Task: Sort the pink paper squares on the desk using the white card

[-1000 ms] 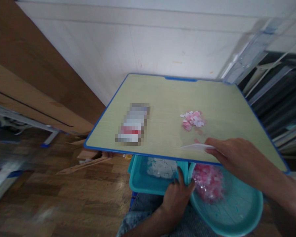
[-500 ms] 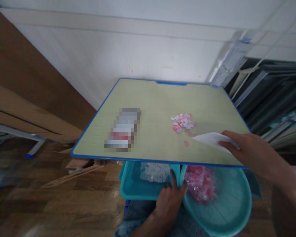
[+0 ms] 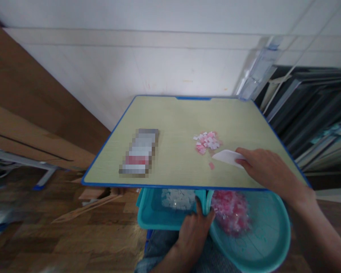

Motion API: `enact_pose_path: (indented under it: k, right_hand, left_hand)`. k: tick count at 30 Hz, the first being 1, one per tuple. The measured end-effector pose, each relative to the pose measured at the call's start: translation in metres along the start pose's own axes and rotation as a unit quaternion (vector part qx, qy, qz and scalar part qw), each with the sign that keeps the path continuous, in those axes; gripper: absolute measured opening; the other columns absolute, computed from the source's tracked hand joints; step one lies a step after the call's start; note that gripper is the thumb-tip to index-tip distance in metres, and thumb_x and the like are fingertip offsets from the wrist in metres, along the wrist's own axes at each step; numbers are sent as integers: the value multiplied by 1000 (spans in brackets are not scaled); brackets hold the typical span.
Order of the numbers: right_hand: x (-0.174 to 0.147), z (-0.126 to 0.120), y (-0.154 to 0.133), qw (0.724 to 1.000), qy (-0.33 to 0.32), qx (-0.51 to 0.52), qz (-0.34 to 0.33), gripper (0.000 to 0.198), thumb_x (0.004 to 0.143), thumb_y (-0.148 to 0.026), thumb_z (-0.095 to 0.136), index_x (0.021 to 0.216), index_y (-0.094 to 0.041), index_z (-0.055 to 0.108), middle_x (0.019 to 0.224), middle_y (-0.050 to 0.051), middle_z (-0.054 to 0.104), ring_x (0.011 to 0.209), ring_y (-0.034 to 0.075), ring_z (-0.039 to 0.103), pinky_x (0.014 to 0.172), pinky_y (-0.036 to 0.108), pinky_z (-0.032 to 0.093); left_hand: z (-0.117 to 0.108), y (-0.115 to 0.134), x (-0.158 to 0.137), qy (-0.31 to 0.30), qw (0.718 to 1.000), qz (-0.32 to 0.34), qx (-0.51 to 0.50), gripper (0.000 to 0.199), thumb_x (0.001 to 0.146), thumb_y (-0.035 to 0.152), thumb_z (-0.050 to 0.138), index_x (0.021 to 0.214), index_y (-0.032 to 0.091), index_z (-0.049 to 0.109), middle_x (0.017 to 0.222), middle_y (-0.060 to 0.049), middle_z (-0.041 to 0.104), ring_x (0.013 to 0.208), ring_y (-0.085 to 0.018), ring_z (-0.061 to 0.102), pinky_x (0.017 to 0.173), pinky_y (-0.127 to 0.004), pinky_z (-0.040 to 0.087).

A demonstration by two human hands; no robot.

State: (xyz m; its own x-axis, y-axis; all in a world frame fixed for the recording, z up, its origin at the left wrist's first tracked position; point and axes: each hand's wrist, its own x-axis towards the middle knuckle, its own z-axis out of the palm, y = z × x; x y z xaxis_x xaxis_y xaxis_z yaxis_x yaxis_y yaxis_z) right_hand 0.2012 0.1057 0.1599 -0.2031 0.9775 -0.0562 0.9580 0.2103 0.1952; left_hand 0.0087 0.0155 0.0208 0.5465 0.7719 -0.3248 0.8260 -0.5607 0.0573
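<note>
My right hand [image 3: 258, 161] is closed on a piece of white paper [image 3: 227, 157], held low over the right half of the small table [image 3: 170, 113]. Just left of the paper's tip lies a single pink chip [image 3: 211, 165]. Beyond it is a small heap of pink and white chips [image 3: 207, 141]. Below the table's front edge, my left hand [image 3: 191, 231] straddles the adjoining rims of a teal rectangular tray [image 3: 159, 223] and a round teal basin [image 3: 281, 242]. Its index finger lies on the tray's side and its thumb on the basin's.
Whitish translucent pieces [image 3: 177, 199] lie in the tray, and pink pieces [image 3: 230, 212] are heaped in the basin. A blurred-out rectangular object [image 3: 139, 153] lies on the table's left. A clear plastic bottle [image 3: 257, 72] leans by the wall, beside stacked dark panels [image 3: 315, 102].
My right hand and the white paper have shifted left, closer to the chips. My left hand keeps its place at the rims. The view has tilted slightly.
</note>
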Motion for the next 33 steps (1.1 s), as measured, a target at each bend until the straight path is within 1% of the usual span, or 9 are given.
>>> enact_pose_path:
  k: [4,7,11,14,16,19,24,29,33]
  right_hand:
    - [-1,0,0,999,8,19,-29,23,84,-26,36,90,-20,57,64,4,62,60,17,58,50,25,30]
    - [0,3,-2,991,25,65,-113,24,83,-21,38,98,-23,57,76,3,65,74,17,61,59,26,37]
    - [2,13,-1,959,77,160,-219,29,84,-16,36,107,-22,54,104,3,61,97,16,55,80,31,41]
    - [0,19,6,934,82,237,-254,30,86,-17,32,106,-16,54,107,6,60,101,14,52,86,33,40]
    - [-3,21,15,922,74,269,-268,30,85,-19,33,106,-17,55,107,6,59,101,14,52,88,34,40]
    - [-12,18,27,918,43,285,-273,29,85,-20,35,104,-20,57,106,5,60,100,15,53,89,35,40]
    - [-22,-3,30,942,-28,235,-236,29,83,-15,36,97,-21,62,98,4,63,93,15,56,84,30,41]
    - [-7,-16,24,970,15,151,-189,32,82,-12,35,97,-22,62,97,5,64,90,18,58,79,32,41]
    - [17,-13,19,977,34,107,-182,33,84,-13,32,100,-18,61,100,8,63,94,20,56,78,32,40]
  left_hand:
    - [-2,-2,1,-13,1000,10,0,42,84,22,23,123,37,30,119,-18,45,62,-16,61,50,-30,49]
    - [-2,-1,2,-7,1000,13,-2,42,84,21,21,122,37,31,118,-18,46,61,-16,61,50,-30,49]
    - [-6,-2,2,-8,1000,4,-6,42,84,20,22,121,37,32,118,-18,45,63,-17,61,52,-31,50]
    - [-12,-7,0,-35,999,5,-13,42,84,20,23,121,37,32,119,-18,44,65,-17,61,52,-30,49]
    - [-16,-13,-2,-45,999,-3,-16,41,84,20,24,120,38,34,122,-18,42,66,-17,61,52,-30,49]
    - [-19,-20,-5,-54,998,-14,-19,39,84,21,27,118,38,36,126,-20,38,67,-18,62,52,-31,49]
    - [-13,-21,-5,-29,999,-13,-14,40,82,19,32,118,36,39,126,-22,37,65,-19,62,52,-32,49]
    - [-13,-21,-3,-17,1000,-1,1,44,80,15,34,119,35,38,123,-21,43,64,-21,62,51,-32,50]
    - [-14,-22,-2,-20,1000,6,5,44,80,15,34,119,35,39,120,-19,45,64,-21,62,52,-33,50]
